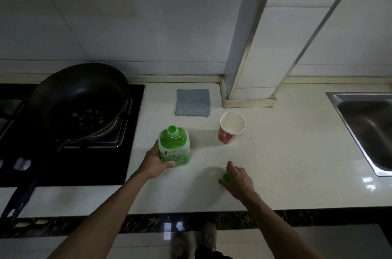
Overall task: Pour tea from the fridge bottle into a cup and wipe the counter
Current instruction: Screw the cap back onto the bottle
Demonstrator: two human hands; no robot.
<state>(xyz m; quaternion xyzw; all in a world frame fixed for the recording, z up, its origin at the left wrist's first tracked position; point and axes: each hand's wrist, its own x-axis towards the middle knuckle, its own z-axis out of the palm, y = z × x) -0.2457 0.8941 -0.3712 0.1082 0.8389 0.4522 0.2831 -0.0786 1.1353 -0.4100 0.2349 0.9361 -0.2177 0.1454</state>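
Observation:
A green tea bottle (175, 148) stands upright on the white counter (286, 163), its neck uncapped. My left hand (156, 161) grips its lower left side. My right hand (238, 180) hovers low over the counter to the right, fingers pinched around the green bottle cap (226, 177). A red and white paper cup (231, 127) stands upright and empty behind my right hand, right of the bottle. A folded grey cloth (193, 102) lies flat near the back wall.
A dark wok (80, 99) with food scraps sits on the black gas hob (84, 163) at the left, its handle reaching toward the front edge. A steel sink (369, 129) is at the right. A tiled pillar (250, 67) juts onto the counter behind the cup.

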